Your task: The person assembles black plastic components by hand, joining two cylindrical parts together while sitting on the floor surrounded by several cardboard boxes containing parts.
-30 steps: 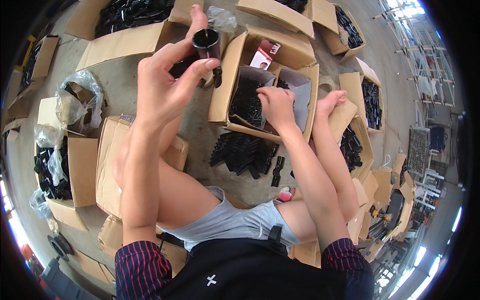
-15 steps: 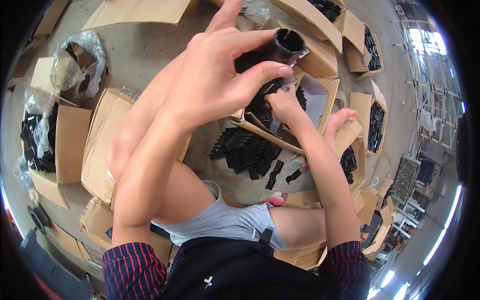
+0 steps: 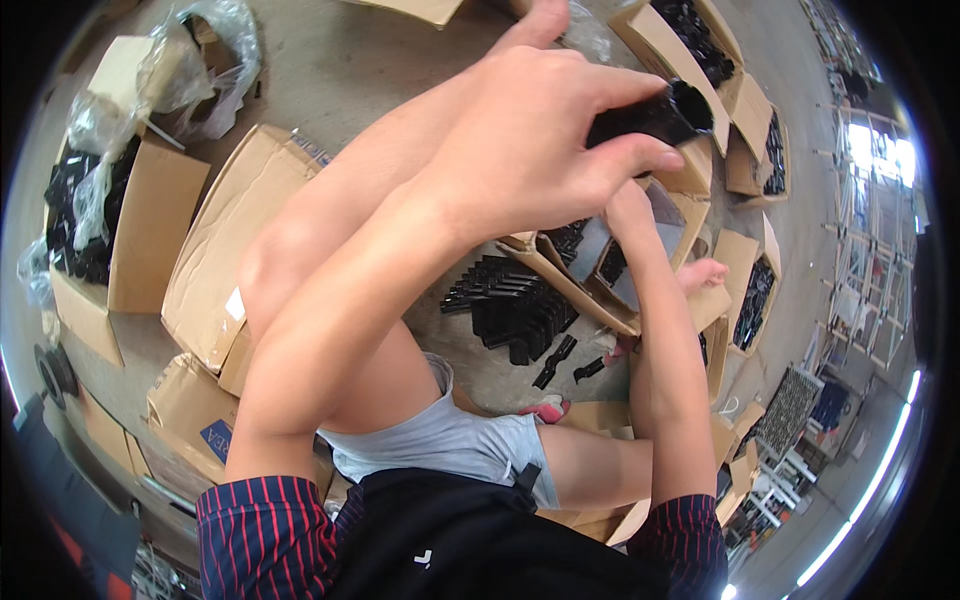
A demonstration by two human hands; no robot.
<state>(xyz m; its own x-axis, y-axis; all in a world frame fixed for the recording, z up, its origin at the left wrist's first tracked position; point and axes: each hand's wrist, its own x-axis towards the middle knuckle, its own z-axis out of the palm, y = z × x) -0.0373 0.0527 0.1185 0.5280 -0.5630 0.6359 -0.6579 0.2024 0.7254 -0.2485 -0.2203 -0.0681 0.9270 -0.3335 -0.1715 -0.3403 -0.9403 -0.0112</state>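
Note:
My left hand [image 3: 540,130] is raised close in front, thumb and fingers closed around a short black tubular part [image 3: 655,118] whose round hollow end faces right. My right hand [image 3: 630,212] reaches over an open cardboard box [image 3: 575,287] just beyond. Its fingers are hidden behind my left hand and the black part, so their grip does not show. Inside that box are small black pieces and grey dividers. On the floor before it lies a stack of black metal-looking brackets [image 3: 515,308], with a loose bracket [image 3: 555,362] and a smaller black piece [image 3: 592,370] beside it.
Open boxes of black parts stand at the far right [image 3: 735,90], right [image 3: 745,265] and left [image 3: 155,235]. Clear plastic film [image 3: 235,70] hangs over boxes at the left. My bare legs flank the stack. A metal rack [image 3: 865,240] stands at the far right.
My left hand has moved right with the black tubular part, which has tilted over. My right hand has drawn up and right, its fingers now behind the left hand. The whole view has shifted slightly.

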